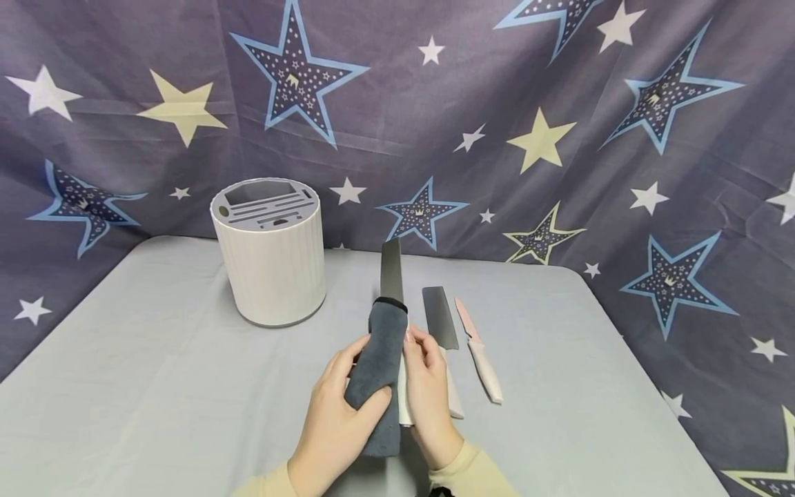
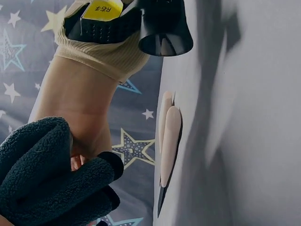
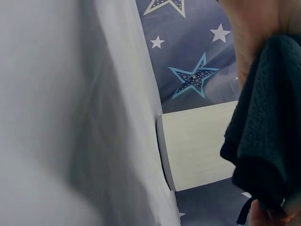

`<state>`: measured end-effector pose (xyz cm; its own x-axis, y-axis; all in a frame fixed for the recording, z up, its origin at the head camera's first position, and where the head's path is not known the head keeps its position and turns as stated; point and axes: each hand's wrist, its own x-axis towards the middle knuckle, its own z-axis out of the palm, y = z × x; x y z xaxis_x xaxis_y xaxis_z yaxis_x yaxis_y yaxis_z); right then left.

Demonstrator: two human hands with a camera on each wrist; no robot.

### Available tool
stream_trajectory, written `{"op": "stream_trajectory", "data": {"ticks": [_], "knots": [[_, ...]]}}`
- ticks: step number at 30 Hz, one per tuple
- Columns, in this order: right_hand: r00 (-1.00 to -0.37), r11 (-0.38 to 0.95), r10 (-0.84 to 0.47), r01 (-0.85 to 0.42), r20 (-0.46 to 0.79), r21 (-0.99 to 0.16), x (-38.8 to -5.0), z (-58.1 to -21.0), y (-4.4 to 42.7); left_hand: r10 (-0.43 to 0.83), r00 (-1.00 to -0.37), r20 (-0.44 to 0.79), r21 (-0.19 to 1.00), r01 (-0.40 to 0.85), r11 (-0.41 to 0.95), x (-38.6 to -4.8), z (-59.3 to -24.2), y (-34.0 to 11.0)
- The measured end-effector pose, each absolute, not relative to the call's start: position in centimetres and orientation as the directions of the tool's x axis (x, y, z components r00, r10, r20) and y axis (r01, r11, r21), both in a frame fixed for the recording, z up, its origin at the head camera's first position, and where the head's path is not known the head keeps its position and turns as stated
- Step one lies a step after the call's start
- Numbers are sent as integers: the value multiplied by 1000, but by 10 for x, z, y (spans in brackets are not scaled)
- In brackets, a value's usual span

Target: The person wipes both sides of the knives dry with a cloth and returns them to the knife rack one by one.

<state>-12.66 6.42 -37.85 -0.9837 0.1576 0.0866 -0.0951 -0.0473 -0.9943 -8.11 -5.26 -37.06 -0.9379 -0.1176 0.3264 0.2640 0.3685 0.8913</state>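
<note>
A knife with a grey blade point(image 1: 391, 270) points away, its pale handle point(image 1: 404, 397) showing beside a dark blue-grey cloth point(image 1: 379, 355). The cloth, dark-edged, covers the lower part of the blade. My left hand point(image 1: 338, 414) grips the cloth from the left, thumb over its front. On the other side my right hand point(image 1: 430, 393) holds the knife at its handle, fingertips by the cloth's edge. The left wrist view has the folded cloth point(image 2: 42, 174) in front of my right hand point(image 2: 89, 136); in the right wrist view the cloth point(image 3: 268, 127) hides most finger contact.
Right of my hands lie a cleaver point(image 1: 440, 317) with a pale handle and a small knife point(image 1: 484, 369) with a pink blade. A white ribbed knife block point(image 1: 273, 269) with a slotted grey top stands at the back left. Star-patterned fabric point(image 1: 422, 138) hangs behind the table point(image 1: 155, 386).
</note>
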Motion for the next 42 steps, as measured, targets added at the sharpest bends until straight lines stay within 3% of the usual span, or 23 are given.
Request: {"op": "stream_trajectory", "data": {"ticks": [7,21,35,42], "knots": [[-988,-163,136,-89,67,-983,-131,-376,69,-119,-942,313,911,263,317,-78,-366,-54],[-985,-236,155,-110,75,-966,-138,-373,76,-162,-939,303,915,239,326,-80,-368,-60],[-994,-272,105,-24,-5,-962,-139,-365,83,-161,-942,294,910,224,350,-82,-373,-63],[-995,-250,102,-43,18,-967,-139,-367,84,-166,-946,279,909,204,363,-82,-377,-62]]}}
